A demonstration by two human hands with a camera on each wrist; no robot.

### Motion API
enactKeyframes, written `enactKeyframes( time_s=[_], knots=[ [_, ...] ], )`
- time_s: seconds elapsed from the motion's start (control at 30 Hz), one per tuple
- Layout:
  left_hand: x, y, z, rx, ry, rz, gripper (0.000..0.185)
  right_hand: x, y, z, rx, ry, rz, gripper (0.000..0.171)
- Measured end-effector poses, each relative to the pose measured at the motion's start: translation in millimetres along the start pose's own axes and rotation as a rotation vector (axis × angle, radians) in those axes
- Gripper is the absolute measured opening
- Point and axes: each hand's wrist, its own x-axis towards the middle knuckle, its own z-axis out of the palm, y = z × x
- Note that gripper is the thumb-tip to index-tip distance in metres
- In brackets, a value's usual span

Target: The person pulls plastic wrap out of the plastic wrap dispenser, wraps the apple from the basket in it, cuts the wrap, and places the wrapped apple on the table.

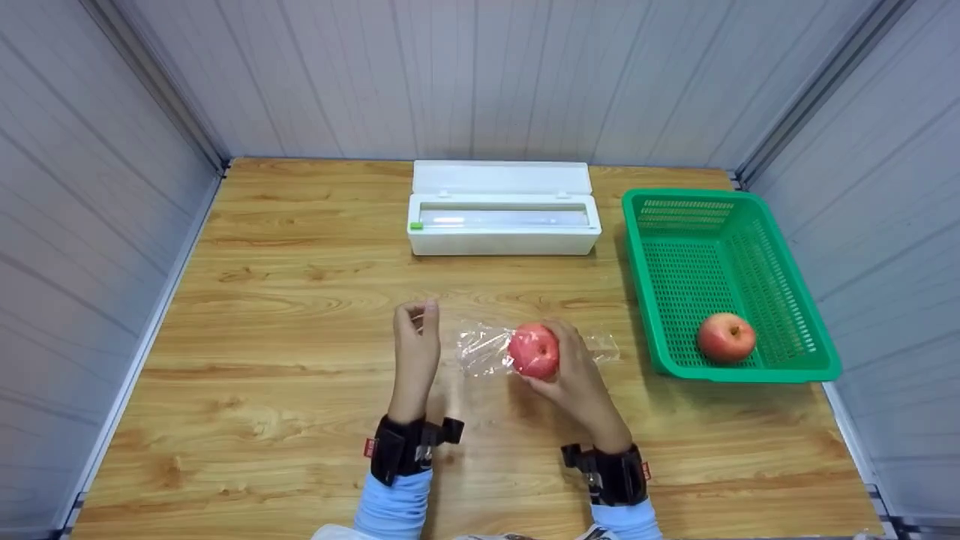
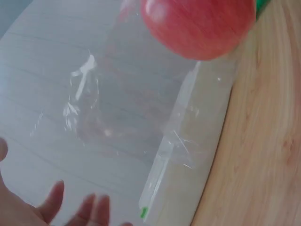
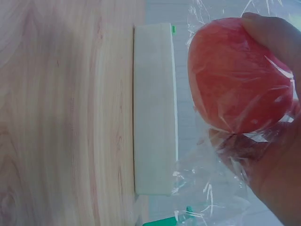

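Note:
My right hand (image 1: 579, 379) grips a red apple (image 1: 533, 350) from its right side, thumb and fingers round it. Clear plastic film (image 1: 482, 349) lies over the apple and sticks out loosely to its left and right. In the right wrist view the film (image 3: 209, 195) hangs crinkled beneath the held apple (image 3: 235, 77). My left hand (image 1: 417, 345) is raised to the left of the film, holding nothing. Its fingers (image 2: 55, 200) look apart and loosely bent in the left wrist view, away from the apple (image 2: 202, 26).
At the back middle of the wooden table (image 1: 285, 360) stands a white film dispenser (image 1: 504, 241), lid up, with a green slider (image 1: 416, 226) at its left end. A green basket (image 1: 795, 373) on the right contains another apple (image 1: 725, 337). Pale panel walls (image 1: 450, 75) enclose the table.

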Motion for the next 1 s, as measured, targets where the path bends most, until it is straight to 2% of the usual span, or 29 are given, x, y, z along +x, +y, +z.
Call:
enactKeyframes(
  time_s=[0.1,0.2,0.37,0.43,0.53,0.7,0.77,0.83,0.93,1.0],
  knots=[
    [-1.8,1.1,3.3,0.128,-0.057,-0.038,0.030,0,0,1,-0.037,0.009,-0.018,0.084],
    [-3.8,-0.4,5.9,0.217,-0.111,-0.030,0.030,0,0,2,-0.067,0.020,-0.029,0.085],
    [-4.8,-4.2,6.9,0.183,-0.126,0.019,0.022,1,0,3,-0.073,0.052,-0.039,0.084],
    [-4.9,-5.1,6.5,0.158,-0.138,0.018,0.019,2,0,3,-0.074,0.065,-0.035,0.084],
    [-4.6,-6.1,6.0,0.116,-0.189,-0.027,0.025,2,0,3,-0.080,0.078,-0.026,0.084],
    [-4.3,-8.4,5.4,0.133,-0.342,-0.146,0.064,2,-2,3,-0.080,0.084,-0.007,0.084],
    [-4.7,-9.3,5.6,0.128,-0.394,-0.197,0.068,2,-3,2,-0.080,0.086,-0.005,0.085],
    [-6.0,-6.3,5.7,0.083,-0.430,-0.248,0.069,2,-4,2,-0.079,0.089,-0.005,0.084],
    [-4.8,-8.3,7.9,-0.007,-0.455,-0.310,0.070,2,-3,2,-0.074,0.094,-0.015,0.084],
    [-3.9,-9.9,9.0,-0.029,-0.452,-0.319,0.071,2,-2,3,-0.073,0.095,-0.023,0.084]
  ],
)
